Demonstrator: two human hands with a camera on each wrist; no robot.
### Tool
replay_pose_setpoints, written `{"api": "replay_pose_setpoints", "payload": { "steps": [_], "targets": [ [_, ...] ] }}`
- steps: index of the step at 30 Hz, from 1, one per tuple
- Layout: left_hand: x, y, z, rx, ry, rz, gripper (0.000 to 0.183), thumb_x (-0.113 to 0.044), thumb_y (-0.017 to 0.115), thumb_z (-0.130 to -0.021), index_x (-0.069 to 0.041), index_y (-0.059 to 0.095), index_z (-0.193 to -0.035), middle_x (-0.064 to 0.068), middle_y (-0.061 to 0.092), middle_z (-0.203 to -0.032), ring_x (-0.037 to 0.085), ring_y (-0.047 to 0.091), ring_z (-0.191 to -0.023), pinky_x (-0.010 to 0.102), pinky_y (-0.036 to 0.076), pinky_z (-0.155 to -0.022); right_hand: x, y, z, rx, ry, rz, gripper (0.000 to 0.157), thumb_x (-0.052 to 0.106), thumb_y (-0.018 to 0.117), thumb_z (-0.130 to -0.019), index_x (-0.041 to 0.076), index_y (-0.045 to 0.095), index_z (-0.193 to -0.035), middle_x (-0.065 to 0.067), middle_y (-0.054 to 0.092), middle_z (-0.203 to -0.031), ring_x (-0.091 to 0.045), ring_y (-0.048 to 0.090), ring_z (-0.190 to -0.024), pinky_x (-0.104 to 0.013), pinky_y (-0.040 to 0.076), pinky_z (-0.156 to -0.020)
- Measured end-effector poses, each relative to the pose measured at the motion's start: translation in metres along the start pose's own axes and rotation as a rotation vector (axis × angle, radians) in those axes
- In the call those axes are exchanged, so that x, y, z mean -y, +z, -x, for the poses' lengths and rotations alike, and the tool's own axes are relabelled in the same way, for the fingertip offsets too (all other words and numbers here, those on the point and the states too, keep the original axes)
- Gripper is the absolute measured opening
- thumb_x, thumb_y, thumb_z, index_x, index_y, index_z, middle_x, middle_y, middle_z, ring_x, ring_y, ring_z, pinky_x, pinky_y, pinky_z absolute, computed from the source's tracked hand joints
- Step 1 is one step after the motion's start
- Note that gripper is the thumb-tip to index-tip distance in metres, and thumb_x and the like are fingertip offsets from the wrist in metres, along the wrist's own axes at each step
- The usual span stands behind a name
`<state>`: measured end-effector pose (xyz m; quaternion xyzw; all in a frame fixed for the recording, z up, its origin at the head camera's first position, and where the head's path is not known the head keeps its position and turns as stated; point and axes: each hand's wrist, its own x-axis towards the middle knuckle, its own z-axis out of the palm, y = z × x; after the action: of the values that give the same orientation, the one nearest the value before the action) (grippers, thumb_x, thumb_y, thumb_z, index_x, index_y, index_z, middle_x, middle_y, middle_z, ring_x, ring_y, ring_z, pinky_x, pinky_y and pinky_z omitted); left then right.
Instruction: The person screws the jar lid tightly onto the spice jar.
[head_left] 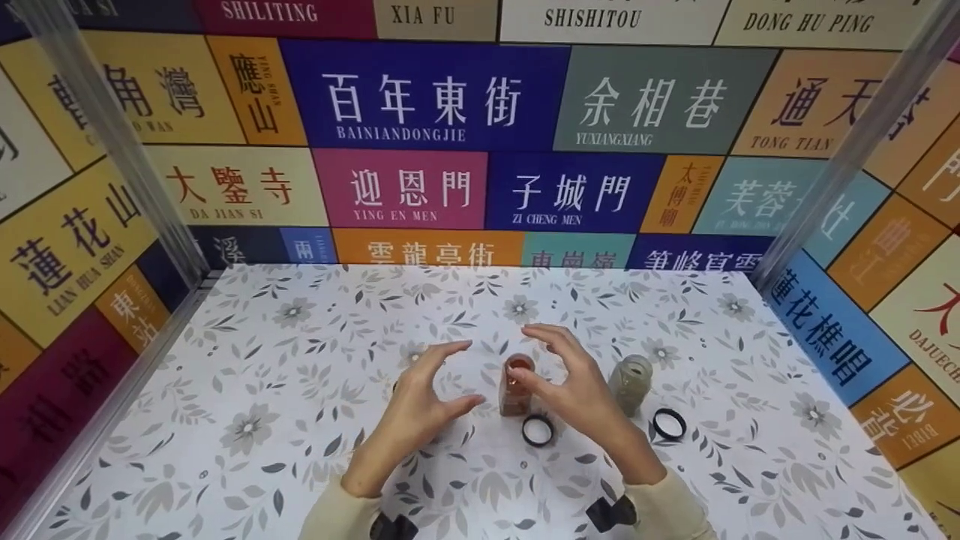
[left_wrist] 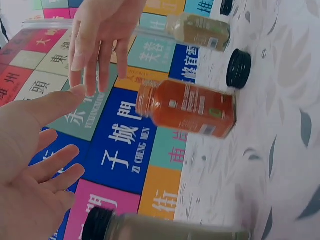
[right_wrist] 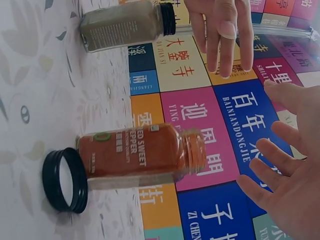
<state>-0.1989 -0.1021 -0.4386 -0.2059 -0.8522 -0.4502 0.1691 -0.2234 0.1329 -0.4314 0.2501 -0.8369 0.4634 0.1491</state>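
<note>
An uncapped glass spice jar of red powder (head_left: 516, 394), labelled sweet pepper in the right wrist view, stands between my hands. Its black cap (head_left: 538, 430) lies just in front of it. My left hand (head_left: 420, 397) is held to the left of this jar, fingers and thumb spread apart with nothing between them. My right hand (head_left: 577, 382) hovers at the jar's right, thumb in front of its mouth in the head view, also holding nothing. A capped jar of grey-brown powder (right_wrist: 120, 27) stands beyond the left hand, mostly hidden from the head view.
To the right, an uncapped jar of pale greenish powder (head_left: 631, 384) stands with a second black cap (head_left: 669, 424) in front of it. A white floral cloth (head_left: 247, 431) covers the table. Panels printed with large characters (head_left: 424, 94) rise behind and at both sides.
</note>
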Motion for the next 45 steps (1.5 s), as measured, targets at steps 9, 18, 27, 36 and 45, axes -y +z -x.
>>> {"api": "replay_pose_setpoints", "payload": {
  "steps": [9, 18, 27, 36, 45],
  "targets": [
    [0.0, 0.026, -0.001, -0.012, 0.049, -0.005, 0.064, -0.01, 0.087, -0.076, -0.003, 0.059, -0.132, 0.014, 0.066, -0.13, 0.031, 0.062, -0.123, 0.046, 0.052, -0.104, -0.013, -0.007, 0.009, -0.004, 0.051, -0.021, 0.05, 0.018, 0.078, -0.088, 0.015, 0.061, -0.135, -0.002, 0.059, -0.139, -0.022, 0.055, -0.129, -0.048, 0.051, -0.104],
    [0.008, 0.05, 0.001, 0.006, -0.115, 0.193, 0.068, -0.013, 0.087, -0.078, -0.003, 0.055, -0.137, 0.016, 0.06, -0.138, 0.037, 0.057, -0.128, 0.046, 0.058, -0.095, -0.034, -0.01, 0.022, -0.028, 0.138, -0.018, 0.048, 0.017, 0.076, -0.089, 0.013, 0.06, -0.134, -0.005, 0.06, -0.135, -0.025, 0.059, -0.123, -0.042, 0.055, -0.098],
    [0.015, 0.067, -0.004, 0.025, -0.161, 0.235, 0.067, -0.015, 0.086, -0.079, -0.001, 0.055, -0.137, 0.02, 0.059, -0.138, 0.043, 0.056, -0.126, 0.053, 0.056, -0.097, -0.047, -0.009, 0.033, -0.02, 0.191, -0.04, 0.044, 0.016, 0.075, -0.091, 0.011, 0.06, -0.132, -0.009, 0.062, -0.132, -0.029, 0.063, -0.117, -0.044, 0.057, -0.095],
    [0.025, 0.08, -0.004, 0.068, -0.224, 0.248, 0.071, -0.012, 0.085, -0.078, 0.001, 0.052, -0.139, 0.022, 0.057, -0.141, 0.046, 0.058, -0.123, 0.056, 0.055, -0.096, -0.059, -0.003, 0.039, 0.079, 0.305, -0.019, 0.049, 0.021, 0.076, -0.089, 0.011, 0.058, -0.134, -0.009, 0.058, -0.134, -0.029, 0.063, -0.114, -0.046, 0.056, -0.095],
    [0.026, 0.092, -0.009, 0.061, -0.248, 0.247, 0.07, -0.009, 0.085, -0.078, 0.001, 0.051, -0.139, 0.023, 0.057, -0.14, 0.047, 0.058, -0.123, 0.056, 0.052, -0.101, -0.069, 0.001, 0.044, 0.21, 0.387, 0.001, 0.057, 0.029, 0.078, -0.088, 0.008, 0.055, -0.136, -0.018, 0.055, -0.135, -0.036, 0.065, -0.112, -0.05, 0.057, -0.094]
  ]
}}
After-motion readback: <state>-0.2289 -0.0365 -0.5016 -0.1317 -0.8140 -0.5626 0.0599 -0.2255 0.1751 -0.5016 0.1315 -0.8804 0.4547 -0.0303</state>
